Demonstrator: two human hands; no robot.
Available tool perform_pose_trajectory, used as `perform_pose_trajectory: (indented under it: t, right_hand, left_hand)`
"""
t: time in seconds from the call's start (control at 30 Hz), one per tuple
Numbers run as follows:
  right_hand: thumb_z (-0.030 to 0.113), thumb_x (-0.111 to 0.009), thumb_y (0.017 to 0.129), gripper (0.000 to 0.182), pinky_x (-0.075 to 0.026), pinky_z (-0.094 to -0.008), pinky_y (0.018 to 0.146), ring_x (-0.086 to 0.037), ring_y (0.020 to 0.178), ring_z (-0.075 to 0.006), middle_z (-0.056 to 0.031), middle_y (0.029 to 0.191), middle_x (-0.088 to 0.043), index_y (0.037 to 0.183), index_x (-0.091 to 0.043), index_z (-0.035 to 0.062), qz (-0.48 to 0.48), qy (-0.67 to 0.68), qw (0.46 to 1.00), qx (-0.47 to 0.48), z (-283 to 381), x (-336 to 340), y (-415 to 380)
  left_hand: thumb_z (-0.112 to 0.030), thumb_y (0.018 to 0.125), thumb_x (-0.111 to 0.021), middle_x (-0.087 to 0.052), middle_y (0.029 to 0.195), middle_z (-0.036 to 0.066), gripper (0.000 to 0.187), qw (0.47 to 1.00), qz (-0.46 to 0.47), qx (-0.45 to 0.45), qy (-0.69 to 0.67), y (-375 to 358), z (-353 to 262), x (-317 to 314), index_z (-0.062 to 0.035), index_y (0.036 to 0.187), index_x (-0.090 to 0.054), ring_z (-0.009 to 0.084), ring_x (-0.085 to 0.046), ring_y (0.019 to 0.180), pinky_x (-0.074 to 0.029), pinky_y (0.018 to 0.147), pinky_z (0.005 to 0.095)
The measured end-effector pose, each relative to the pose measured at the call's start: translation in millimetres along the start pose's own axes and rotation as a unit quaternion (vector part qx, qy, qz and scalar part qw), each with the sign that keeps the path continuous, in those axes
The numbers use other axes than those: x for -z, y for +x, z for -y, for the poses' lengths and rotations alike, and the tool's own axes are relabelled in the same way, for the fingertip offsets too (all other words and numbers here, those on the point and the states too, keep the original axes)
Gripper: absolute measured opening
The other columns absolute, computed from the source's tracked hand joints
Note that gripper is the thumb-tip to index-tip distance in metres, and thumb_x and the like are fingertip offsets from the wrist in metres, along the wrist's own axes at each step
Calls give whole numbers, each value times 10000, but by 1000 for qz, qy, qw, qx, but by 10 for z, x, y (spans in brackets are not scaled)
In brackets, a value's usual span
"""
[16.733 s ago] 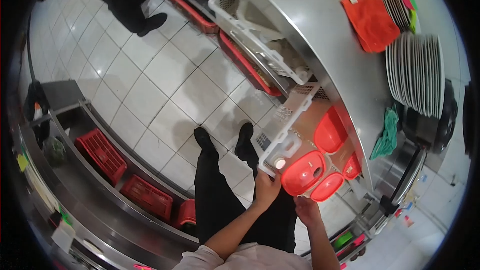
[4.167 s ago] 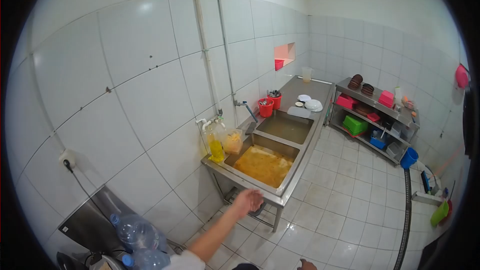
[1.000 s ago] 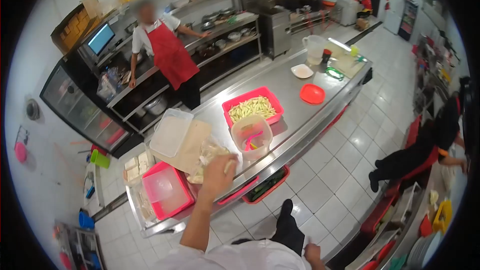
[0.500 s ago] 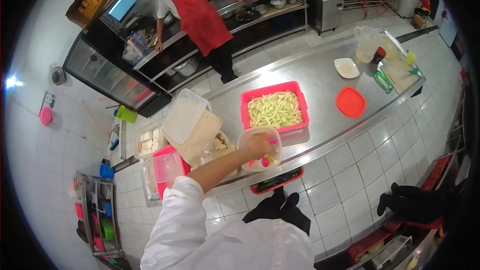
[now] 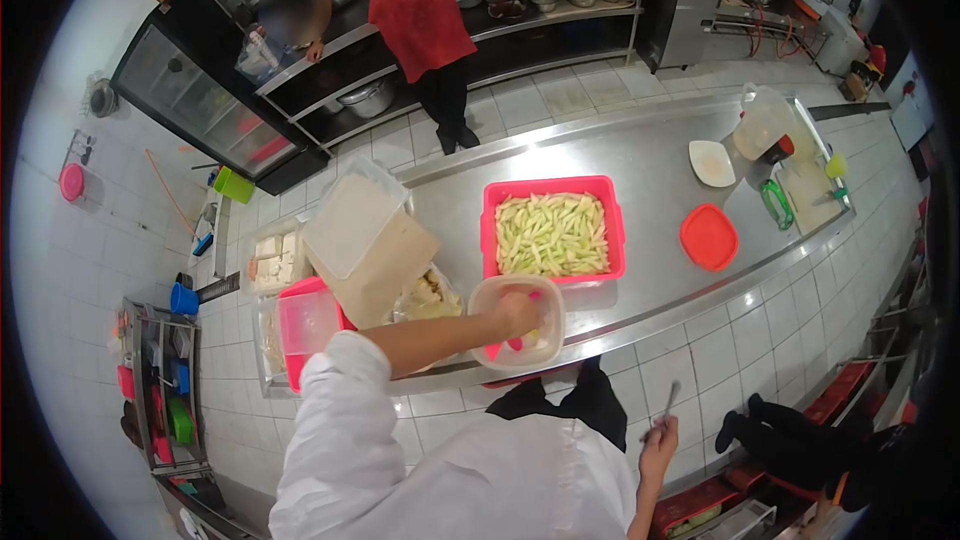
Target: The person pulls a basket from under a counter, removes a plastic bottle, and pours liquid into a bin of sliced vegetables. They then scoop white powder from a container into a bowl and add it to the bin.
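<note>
My left hand point(image 5: 517, 314) reaches down inside a clear plastic container point(image 5: 552, 348) at the table's near edge. Pink and yellow plastic utensils point(image 5: 516, 343) lie in there beside it; its fingers are blurred and partly hidden. Low on the right, off the table, my right hand point(image 5: 658, 442) is closed around a thin metal utensil point(image 5: 673, 396) pointing upward, whose kind I cannot make out. Just beyond the container sits a pink tub point(image 5: 617, 232) filled with pale green cut vegetable sticks point(image 5: 552, 234).
To the left are a lidded clear box point(image 5: 355, 223), a bag of food point(image 5: 428, 296), white blocks in a tray point(image 5: 275, 260) and a pink container point(image 5: 288, 316). An orange-red lid point(image 5: 709, 237), white dish point(image 5: 711, 163) and jug point(image 5: 762, 122) stand right. A person in a red apron point(image 5: 412, 5) stands across.
My right hand has come into view with the metal utensil. My left hand stays in the container. The view has tilted downward, and the other person has leaned over the counter.
</note>
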State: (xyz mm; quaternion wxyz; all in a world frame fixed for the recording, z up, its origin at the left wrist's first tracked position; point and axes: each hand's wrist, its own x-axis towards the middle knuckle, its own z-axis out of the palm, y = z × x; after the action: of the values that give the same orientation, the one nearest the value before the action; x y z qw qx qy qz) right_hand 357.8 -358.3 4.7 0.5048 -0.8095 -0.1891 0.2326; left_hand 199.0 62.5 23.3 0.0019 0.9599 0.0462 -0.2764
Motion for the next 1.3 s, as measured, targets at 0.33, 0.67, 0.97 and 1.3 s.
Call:
perform_pose_trajectory:
  t: [0.33, 0.67, 0.97, 1.3]
  right_hand:
    - [208, -751, 906, 403, -508, -375, 613, -569, 644, -187, -75, 744, -555, 1045, -429, 10, 339, -25, 936, 86, 1709, -1951, 1135]
    - [168, -735, 884, 442, -592, -387, 491, -639, 613, -251, -122, 817, -546, 1029, -356, -8, 395, 3, 914, 88, 1573, -2118, 1212]
    - [122, -700, 858, 427, -524, -476, 678, -639, 752, -379, -185, 835, -558, 1078, -367, -30, 376, 0, 920, 112, 1641, -2060, 1199]
    - [33, -634, 818, 365, -502, -537, 786, -626, 906, -517, -317, 937, -594, 1067, -379, -38, 393, -34, 901, 178, 1683, -1771, 1349]
  left_hand:
    - [-183, 825, -721, -741, 956, 150, 239, 970, -169, 126, -125, -575, 15, 420, -51, 1024, -730, 297, -722, 999, -592, 745, 425]
    - [-141, 795, -715, -733, 939, 181, 147, 951, 16, 280, -130, -392, -49, 64, -66, 911, -768, 304, -745, 915, -602, 726, 411]
    - [-89, 827, -659, -708, 1019, 236, 216, 921, -12, 330, -206, -546, -231, 304, 11, 1016, -693, 333, -744, 881, -603, 741, 449]
    - [-78, 849, -647, -673, 1062, 165, 316, 932, -61, 258, -248, -823, -308, 728, -47, 1158, -589, 329, -721, 895, -575, 718, 467]
